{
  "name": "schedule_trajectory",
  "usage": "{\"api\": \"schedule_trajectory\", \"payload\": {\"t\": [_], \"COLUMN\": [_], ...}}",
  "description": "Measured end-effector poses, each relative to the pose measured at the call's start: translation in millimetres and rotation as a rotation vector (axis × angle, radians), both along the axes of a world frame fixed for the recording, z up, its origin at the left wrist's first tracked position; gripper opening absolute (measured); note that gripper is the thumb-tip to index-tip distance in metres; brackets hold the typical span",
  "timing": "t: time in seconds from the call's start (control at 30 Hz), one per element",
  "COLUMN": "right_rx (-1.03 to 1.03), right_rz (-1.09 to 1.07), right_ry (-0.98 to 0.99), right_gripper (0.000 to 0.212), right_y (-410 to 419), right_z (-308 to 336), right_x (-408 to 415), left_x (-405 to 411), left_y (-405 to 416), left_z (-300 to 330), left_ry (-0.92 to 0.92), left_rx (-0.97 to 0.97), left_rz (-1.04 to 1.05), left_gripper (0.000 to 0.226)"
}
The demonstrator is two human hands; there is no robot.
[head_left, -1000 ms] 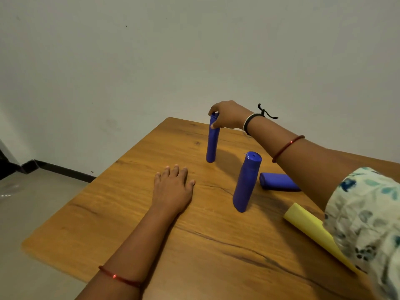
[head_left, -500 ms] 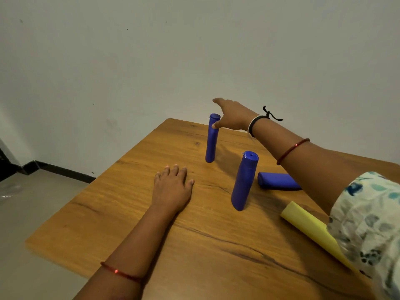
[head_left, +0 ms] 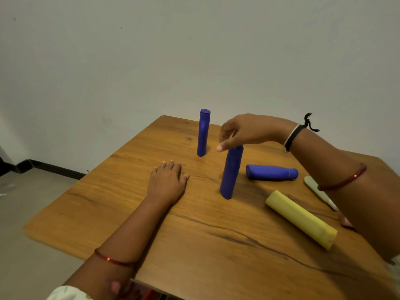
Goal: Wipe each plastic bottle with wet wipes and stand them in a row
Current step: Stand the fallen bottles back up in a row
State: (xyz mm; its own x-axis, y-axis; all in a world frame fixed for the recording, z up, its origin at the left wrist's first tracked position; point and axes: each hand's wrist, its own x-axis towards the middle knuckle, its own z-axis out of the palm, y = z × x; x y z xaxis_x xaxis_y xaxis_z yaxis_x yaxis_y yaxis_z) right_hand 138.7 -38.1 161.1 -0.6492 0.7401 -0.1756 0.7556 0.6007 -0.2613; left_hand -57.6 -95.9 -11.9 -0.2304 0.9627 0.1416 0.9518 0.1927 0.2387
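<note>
R hand (head_left: pixel 244 132) hangs over the cap of the near upright blue plastic bottle (head_left: pixel 230 173), fingers loosely curled, holding nothing; can't tell if it touches the cap. L hand (head_left: pixel 167 180) lies flat, palm down, on the wooden table (head_left: pixel 194 245), fingers straight. 2nd upright blue bottle (head_left: pixel 203 133) at 11 o'clock from the near one; 3rd blue bottle (head_left: pixel 271 172) lies flat at 3 o'clock, yellow plastic bottle (head_left: pixel 300 218) flat at 4 o'clock.

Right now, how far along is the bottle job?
Done: two blue bottles stand upright, the far one and the near one. In hand: nothing; the right hand hangs over the near bottle's top, and the left hand lies flat. Left: a blue bottle and a yellow bottle lie on the table.
</note>
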Motion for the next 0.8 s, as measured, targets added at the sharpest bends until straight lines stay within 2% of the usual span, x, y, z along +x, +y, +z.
{"api": "schedule_trajectory", "payload": {"t": [0.2,0.47,0.7,0.8], "right_rx": [-0.007,0.042,0.217,0.229], "right_rz": [-0.023,-0.032,-0.175,-0.225], "right_ry": [-0.056,-0.017,0.04,0.022], "right_gripper": [0.053,0.04,0.042,0.044], "right_y": [-6.6,-0.1,42.1,61.9], "right_z": [-9.4,-11.8,0.7,-5.4], "right_x": [15.4,17.1,5.7,-3.1], "left_x": [6.1,4.9,4.8,4.3], "left_y": [-2.9,-0.5,0.2,0.7], "left_z": [-1.5,-3.3,-3.4,-3.9], "left_ry": [0.008,0.016,0.026,0.024], "left_rx": [-0.003,0.007,0.018,0.015], "left_rz": [-0.033,-0.041,-0.053,-0.057], "left_gripper": [0.058,0.058,0.058,0.059]}}
